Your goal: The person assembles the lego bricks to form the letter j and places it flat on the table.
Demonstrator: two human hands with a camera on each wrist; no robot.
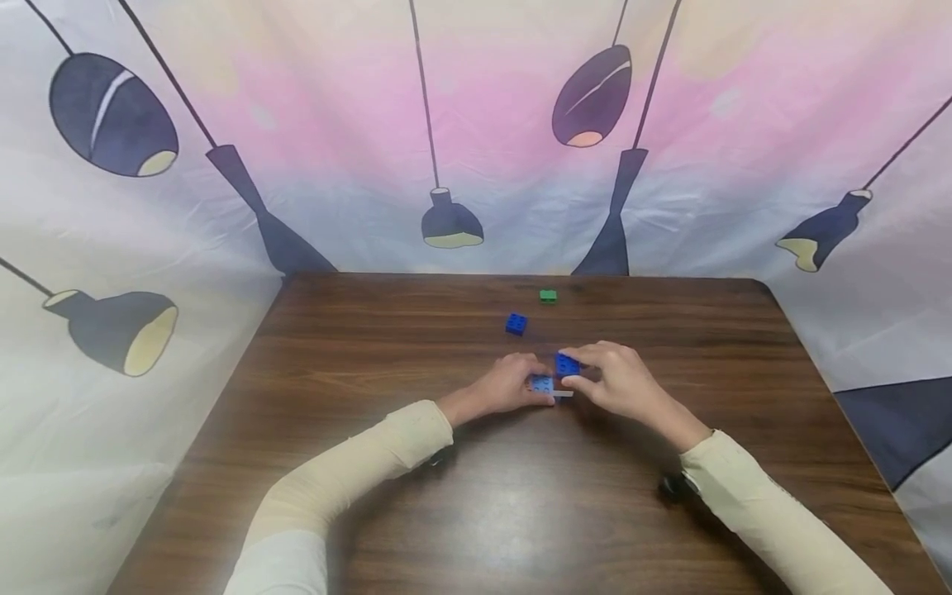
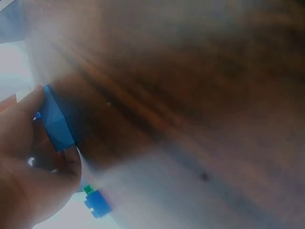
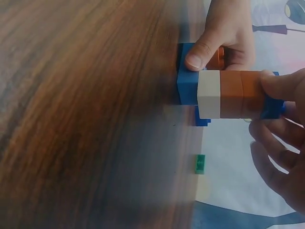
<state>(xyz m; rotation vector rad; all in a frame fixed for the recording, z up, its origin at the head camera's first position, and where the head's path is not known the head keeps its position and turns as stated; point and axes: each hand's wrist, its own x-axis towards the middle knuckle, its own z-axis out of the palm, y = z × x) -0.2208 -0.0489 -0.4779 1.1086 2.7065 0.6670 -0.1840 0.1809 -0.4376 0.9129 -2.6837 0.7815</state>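
**Both hands gripped on one brick stack, two loose bricks beyond**

On my head feed, the left sleeve (image 1: 364,459) and right sleeve (image 1: 773,512) reach in from the near side over the wood-grain table (image 1: 476,512), forearms angled toward each other. At the middle, the left hand (image 1: 506,385) pinches a light blue brick (image 3: 188,89) between thumb and fingers, at the bottom of the stack; I can't tell whether it touches the table. The right hand (image 1: 621,378), opposite, has thumb and fingers clamped on the dark blue brick (image 1: 568,364) at the top. From above, that brick blocks my sight of the middle, but the right wrist feed shows a white brick (image 3: 208,94) on the light blue one, then two orange bricks (image 3: 231,94). Another orange piece (image 3: 218,59) shows behind the left thumb, mostly hidden.

Just past the hands, a loose blue brick (image 1: 516,323) lies studs up. Farther back, slightly right of it, a small green brick (image 1: 548,296) lies near the far edge. Behind that hangs a cloth backdrop (image 1: 357,223) printed with lamps (image 1: 452,223).
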